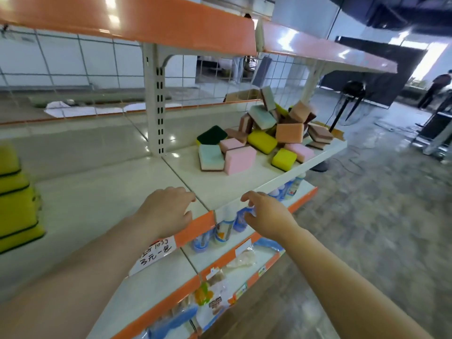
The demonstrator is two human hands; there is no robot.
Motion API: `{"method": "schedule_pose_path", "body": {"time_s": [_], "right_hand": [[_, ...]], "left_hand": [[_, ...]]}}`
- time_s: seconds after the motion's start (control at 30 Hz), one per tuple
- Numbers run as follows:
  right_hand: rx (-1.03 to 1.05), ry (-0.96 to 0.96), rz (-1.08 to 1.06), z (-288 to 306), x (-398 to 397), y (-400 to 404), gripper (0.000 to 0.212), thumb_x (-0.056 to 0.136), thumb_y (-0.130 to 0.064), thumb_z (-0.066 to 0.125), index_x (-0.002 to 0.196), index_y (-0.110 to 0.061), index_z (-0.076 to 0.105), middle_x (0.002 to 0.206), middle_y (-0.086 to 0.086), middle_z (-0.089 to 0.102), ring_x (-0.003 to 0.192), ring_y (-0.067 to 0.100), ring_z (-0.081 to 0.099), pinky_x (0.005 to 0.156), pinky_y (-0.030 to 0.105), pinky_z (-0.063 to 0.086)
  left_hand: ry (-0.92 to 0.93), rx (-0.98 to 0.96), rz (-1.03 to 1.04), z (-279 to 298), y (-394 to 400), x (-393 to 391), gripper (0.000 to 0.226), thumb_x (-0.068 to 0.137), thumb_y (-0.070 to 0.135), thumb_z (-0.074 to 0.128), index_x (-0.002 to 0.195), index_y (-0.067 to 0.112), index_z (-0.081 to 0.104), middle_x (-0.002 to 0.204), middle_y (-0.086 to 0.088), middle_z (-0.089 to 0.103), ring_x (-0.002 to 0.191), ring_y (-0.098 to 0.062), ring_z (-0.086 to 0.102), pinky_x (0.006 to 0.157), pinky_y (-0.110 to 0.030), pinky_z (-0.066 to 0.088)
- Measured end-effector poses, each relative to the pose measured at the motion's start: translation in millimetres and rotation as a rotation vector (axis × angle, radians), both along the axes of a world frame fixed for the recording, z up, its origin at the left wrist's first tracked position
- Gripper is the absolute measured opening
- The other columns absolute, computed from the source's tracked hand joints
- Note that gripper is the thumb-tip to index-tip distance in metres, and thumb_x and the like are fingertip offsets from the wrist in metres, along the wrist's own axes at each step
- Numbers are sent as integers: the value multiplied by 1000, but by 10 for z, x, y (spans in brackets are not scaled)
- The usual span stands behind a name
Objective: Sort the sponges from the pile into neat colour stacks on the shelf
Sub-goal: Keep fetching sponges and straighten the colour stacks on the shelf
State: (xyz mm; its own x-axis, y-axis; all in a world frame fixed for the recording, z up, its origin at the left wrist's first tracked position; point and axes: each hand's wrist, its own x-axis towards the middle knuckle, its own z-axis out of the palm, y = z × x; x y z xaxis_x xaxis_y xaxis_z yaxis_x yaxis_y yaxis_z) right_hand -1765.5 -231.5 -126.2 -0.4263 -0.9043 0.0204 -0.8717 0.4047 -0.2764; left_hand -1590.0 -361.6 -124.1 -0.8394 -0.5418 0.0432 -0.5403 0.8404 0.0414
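Note:
A loose pile of sponges [266, 133] lies on the right part of the white shelf [232, 184]: pink, yellow, mint-green, orange and brown ones, some leaning on each other. A pink sponge [239, 159] and a mint one [211, 157] lie nearest me. At the far left stands a neat stack of yellow sponges [17, 199]. My left hand [168, 211] hovers over the shelf's front edge, fingers loosely curled, holding nothing. My right hand [266, 216] hangs just in front of the edge, fingers relaxed and empty. Both hands are well short of the pile.
An orange upper shelf [137, 20] overhangs the work shelf. A slotted white upright [159, 104] and a wire grid back stand behind. Lower shelves hold bottles [230, 223] and packaged goods. A handwritten price tag [154, 253] hangs on the orange rim. A person stands far right.

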Motion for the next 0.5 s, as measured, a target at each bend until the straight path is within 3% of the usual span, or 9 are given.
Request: {"method": "schedule_pose_path", "body": {"time_s": [0.27, 0.5], "right_hand": [[3, -5, -57, 42, -551, -411, 38, 93, -23, 50, 131, -23, 44, 123, 1, 53, 106, 18, 55, 79, 26, 43], [-10, -5, -52, 14, -947, -616, 38, 93, -23, 50, 131, -21, 45, 123, 3, 54, 104, 20, 56, 83, 32, 47]], "left_hand": [[-13, 11, -14, 51, -500, -629, 46, 96, 33, 40, 140, 22, 35, 137, 0, 44, 124, -19, 42, 95, -31, 39], [-29, -22, 17, 26, -741, -1069, 38, 95, 35, 40, 128, 18, 44, 122, -3, 51, 112, -22, 49, 88, -34, 41]]}}
